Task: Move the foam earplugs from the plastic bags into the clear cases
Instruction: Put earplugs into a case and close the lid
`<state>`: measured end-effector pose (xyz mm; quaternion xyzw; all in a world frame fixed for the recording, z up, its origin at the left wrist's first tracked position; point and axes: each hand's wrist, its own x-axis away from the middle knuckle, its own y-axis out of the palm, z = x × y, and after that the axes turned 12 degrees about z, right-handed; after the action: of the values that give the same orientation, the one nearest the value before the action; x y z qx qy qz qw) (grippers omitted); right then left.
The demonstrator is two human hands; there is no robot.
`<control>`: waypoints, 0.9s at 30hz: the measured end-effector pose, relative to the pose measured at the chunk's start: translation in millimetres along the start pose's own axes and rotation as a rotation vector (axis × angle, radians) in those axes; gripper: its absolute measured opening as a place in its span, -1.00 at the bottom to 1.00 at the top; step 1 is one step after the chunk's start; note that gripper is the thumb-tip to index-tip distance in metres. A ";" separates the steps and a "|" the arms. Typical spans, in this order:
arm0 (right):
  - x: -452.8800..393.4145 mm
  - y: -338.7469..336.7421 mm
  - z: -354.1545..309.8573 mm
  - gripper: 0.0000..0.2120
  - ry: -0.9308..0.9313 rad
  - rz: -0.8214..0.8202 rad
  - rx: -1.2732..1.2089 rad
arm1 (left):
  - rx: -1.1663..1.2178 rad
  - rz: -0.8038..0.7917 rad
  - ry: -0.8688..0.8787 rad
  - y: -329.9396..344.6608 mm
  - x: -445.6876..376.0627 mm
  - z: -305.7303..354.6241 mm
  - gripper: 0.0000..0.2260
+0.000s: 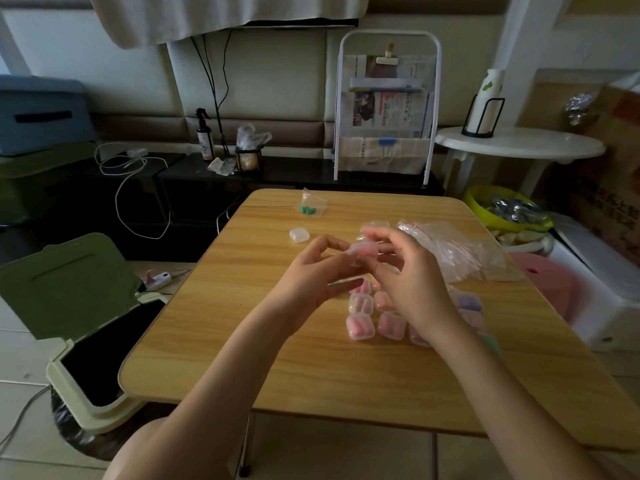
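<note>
Head view: a clear case (363, 250) of pink earplugs is pinched above the bench (242, 341) middle by left hand (308, 275) and right hand (412, 275) fingers, bare wood being left toward the near edge.

Both hands are meeting above the middle of the table (346, 368), the left hand (308, 271) and the right hand (412, 275) holding one small case (363, 250) between their fingertips. Beneath and just nearer than the hands, filled cases (360, 327) are lying in rows, touching one another. A heap of plastic bags (460, 251) is lying to the right of the hands. A lone case (299, 234) is sitting to the left and farther back. Behind it, near the far edge, a bag with earplugs (310, 206) is resting. A bin (90, 323) is standing on the floor left of the table.
</note>
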<state>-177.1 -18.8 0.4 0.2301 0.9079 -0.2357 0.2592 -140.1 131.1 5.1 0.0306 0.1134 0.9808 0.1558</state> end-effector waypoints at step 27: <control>13.8 17.5 5.2 -0.91 0.120 -0.329 0.153 | -0.931 0.018 0.393 -38.0 -7.0 -13.5 -0.68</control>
<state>-176.3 -3.9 -16.9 0.1110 0.9266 -0.3289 0.1443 -123.4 161.2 -17.0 -0.2262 -0.3089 0.9160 0.1201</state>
